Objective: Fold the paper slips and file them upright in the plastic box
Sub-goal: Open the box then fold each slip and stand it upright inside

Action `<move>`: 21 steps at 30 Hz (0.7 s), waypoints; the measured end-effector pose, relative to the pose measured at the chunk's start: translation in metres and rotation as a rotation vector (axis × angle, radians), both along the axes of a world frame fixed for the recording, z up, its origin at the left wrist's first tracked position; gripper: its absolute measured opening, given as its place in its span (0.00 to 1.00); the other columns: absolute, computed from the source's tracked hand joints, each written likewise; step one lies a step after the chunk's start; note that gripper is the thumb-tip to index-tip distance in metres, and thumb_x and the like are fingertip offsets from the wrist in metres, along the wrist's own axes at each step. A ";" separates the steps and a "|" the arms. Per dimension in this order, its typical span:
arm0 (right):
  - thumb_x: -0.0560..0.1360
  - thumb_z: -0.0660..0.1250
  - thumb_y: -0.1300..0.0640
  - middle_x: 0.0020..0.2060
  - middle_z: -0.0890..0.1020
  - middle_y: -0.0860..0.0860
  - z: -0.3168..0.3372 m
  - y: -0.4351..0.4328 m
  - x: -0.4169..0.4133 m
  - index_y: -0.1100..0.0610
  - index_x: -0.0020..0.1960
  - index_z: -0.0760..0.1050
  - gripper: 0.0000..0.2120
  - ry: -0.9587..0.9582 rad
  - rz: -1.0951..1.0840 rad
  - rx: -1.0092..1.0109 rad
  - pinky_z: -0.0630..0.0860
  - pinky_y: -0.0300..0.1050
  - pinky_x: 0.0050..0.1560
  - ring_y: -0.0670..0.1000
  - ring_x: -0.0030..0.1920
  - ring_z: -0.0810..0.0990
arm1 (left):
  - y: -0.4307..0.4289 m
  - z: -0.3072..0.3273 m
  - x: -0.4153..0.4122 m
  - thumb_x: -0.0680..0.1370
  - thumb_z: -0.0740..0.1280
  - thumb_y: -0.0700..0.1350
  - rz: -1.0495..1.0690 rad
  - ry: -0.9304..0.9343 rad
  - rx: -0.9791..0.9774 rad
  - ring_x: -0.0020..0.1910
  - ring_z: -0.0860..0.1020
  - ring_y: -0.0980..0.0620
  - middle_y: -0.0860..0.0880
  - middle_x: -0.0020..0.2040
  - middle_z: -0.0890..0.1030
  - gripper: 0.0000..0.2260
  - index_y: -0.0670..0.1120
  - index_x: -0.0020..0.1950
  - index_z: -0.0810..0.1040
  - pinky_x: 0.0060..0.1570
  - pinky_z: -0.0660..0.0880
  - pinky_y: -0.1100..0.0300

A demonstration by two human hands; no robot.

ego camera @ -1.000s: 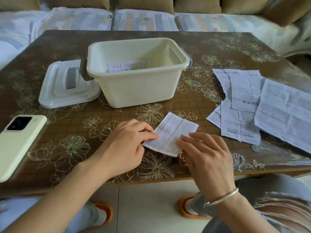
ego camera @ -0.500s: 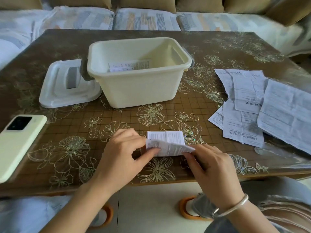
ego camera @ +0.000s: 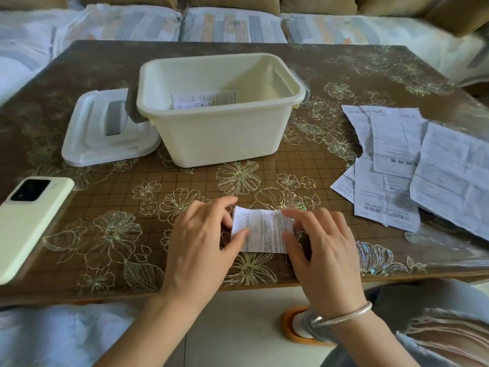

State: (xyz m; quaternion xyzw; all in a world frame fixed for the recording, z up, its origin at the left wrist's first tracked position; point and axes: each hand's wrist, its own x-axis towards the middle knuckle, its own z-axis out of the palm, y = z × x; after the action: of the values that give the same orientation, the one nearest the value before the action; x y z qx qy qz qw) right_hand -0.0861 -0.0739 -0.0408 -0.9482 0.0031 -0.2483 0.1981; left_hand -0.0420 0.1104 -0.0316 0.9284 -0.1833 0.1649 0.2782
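Note:
A folded paper slip [ego camera: 262, 231] lies flat on the table near its front edge. My left hand [ego camera: 201, 245] rests at the slip's left end, its thumb pressing on the paper. My right hand [ego camera: 325, 255] covers the right end, with forefinger and thumb pressing down on it. Behind them stands the cream plastic box [ego camera: 219, 136], open at the top. Two folded slips [ego camera: 206, 98] stand upright inside it against the near wall. A pile of unfolded slips [ego camera: 412, 165] lies to the right of the box.
The box's white lid [ego camera: 105, 133] lies left of the box, touching it. A pale green phone [ego camera: 29, 218] lies face down at the table's left front edge. A sofa runs behind the patterned brown table [ego camera: 344, 75].
The slip was flat and unfolded, then lifted and doubled over between both hands. Now it lies folded on the table with both hands pressing it down.

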 end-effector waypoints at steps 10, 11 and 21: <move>0.73 0.55 0.58 0.64 0.78 0.49 -0.003 -0.007 0.009 0.50 0.61 0.80 0.22 0.039 0.257 -0.190 0.75 0.55 0.59 0.57 0.67 0.73 | -0.003 0.002 0.003 0.76 0.66 0.43 -0.216 -0.174 0.176 0.49 0.76 0.50 0.54 0.48 0.81 0.08 0.50 0.50 0.85 0.51 0.69 0.55; 0.73 0.56 0.58 0.64 0.78 0.49 -0.002 -0.008 0.009 0.50 0.61 0.80 0.21 0.049 0.269 -0.195 0.75 0.55 0.59 0.57 0.66 0.75 | -0.003 0.003 0.003 0.77 0.67 0.45 -0.222 -0.164 0.179 0.48 0.77 0.51 0.55 0.48 0.81 0.07 0.51 0.50 0.84 0.51 0.69 0.55; 0.76 0.61 0.48 0.57 0.82 0.44 0.012 -0.015 0.005 0.54 0.58 0.81 0.17 0.071 0.350 -0.108 0.77 0.50 0.51 0.50 0.55 0.79 | -0.002 0.013 -0.006 0.79 0.61 0.58 -0.241 -0.033 0.252 0.58 0.79 0.51 0.53 0.53 0.83 0.18 0.48 0.54 0.84 0.63 0.69 0.50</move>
State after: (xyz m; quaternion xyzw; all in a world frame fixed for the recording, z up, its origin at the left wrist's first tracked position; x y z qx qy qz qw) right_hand -0.0813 -0.0892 -0.0284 -0.9517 -0.1682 -0.1764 0.1866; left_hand -0.0479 0.1082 -0.0187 0.9243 -0.3170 0.1215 0.1743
